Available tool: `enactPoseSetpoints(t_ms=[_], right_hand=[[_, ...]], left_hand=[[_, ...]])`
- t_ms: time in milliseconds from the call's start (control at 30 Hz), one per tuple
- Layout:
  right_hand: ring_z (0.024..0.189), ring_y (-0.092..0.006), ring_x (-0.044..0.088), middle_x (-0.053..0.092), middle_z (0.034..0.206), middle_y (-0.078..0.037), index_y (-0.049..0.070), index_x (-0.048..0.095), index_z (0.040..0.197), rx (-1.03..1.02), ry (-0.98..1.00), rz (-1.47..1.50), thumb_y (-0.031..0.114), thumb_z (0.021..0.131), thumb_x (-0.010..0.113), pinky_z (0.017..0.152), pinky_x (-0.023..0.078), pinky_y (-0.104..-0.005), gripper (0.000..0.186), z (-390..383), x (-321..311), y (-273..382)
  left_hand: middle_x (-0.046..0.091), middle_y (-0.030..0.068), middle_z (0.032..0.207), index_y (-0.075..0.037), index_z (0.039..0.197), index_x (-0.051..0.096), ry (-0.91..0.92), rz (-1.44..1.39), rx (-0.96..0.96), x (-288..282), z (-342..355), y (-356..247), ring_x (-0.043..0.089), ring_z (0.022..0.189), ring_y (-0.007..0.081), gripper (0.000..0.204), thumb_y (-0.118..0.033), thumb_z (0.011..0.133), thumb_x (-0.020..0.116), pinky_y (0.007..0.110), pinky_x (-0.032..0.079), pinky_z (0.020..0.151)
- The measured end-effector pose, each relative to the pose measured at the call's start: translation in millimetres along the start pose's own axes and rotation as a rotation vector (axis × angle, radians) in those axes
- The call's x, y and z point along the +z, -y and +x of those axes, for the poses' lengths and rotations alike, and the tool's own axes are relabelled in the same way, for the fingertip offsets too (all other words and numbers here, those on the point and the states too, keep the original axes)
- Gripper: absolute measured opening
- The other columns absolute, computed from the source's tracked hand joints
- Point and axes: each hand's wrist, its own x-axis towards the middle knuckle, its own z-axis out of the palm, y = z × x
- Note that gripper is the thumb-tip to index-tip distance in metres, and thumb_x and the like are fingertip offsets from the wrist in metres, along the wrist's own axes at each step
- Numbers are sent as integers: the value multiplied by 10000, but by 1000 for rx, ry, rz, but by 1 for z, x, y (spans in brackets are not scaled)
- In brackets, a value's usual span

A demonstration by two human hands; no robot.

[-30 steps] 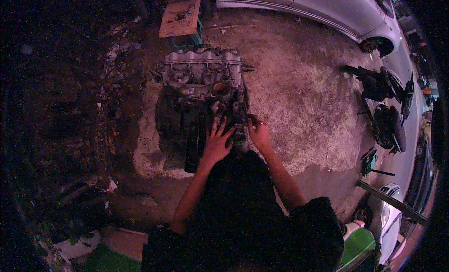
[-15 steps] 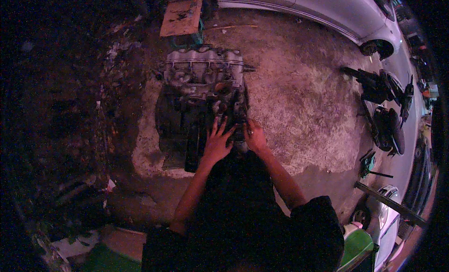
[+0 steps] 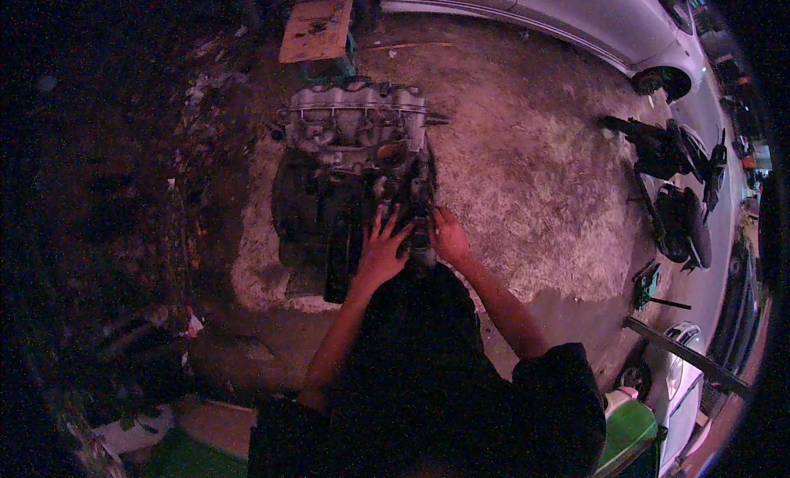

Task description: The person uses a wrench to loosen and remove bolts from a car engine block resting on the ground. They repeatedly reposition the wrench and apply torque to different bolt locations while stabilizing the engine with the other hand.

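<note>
A car engine [image 3: 358, 128] stands on the ground in front of me, its grey metal top at the far end and its darker parts toward me. My left hand [image 3: 384, 254] rests on the near part of the engine, fingers spread and stretched forward. At the near right edge of the engine, my right hand [image 3: 449, 239] has its fingers bent and drawn together against a dark part. Whatever sits between those fingertips is too dark to make out. A round reddish-brown opening [image 3: 391, 155] shows on the engine beyond my left fingers.
Behind the engine is a low stool or crate [image 3: 317, 30] with a worn brown top. A silver car [image 3: 568, 21] stands at the far right, with a dark motorcycle [image 3: 683, 190] to the right. Stained concrete floor [image 3: 527, 182] surrounds the engine. Green surfaces [image 3: 629, 433] lie near the lower edge.
My right hand has turned slightly at the engine's edge, and a small bright spot by its fingers no longer shows. My left hand stays in nearly the same place.
</note>
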Motion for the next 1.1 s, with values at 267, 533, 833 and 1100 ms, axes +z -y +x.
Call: enactPoseSetpoints(t_ms=[267,533,833,1100], right_hand=[[1173,-480,569,554,1321,-284,-24,513,1341,-156,90,-196,163,935,577,964,523,-528,451,-2,-8,4],[1023,-502,606,643,1106,-294,-46,533,1277,173,8,81,107,918,595,854,534,-526,395,35,29,-43],[824,-357,681,720,999,-172,18,612,1198,611,46,1081,259,1011,564,708,548,-461,309,75,76,-99],[809,-262,700,740,1030,-116,39,658,1142,701,-43,1437,303,1032,560,685,550,-398,302,64,44,-119]], left_hand=[[138,88,1702,-247,1475,522,35,13,-15,-2,1,-2,37,1550,448,584,-359,917,655,722,315,1106],[108,91,1707,-304,1526,449,40,4,-8,4,1,0,19,1552,443,644,-356,916,651,749,293,1099],[94,88,1711,-357,1568,362,112,-14,-40,5,0,0,30,1543,474,719,-336,911,654,699,313,1124],[133,74,1703,-364,1556,382,19,-46,-4,7,1,2,53,1552,433,742,-304,886,695,709,277,1137]])
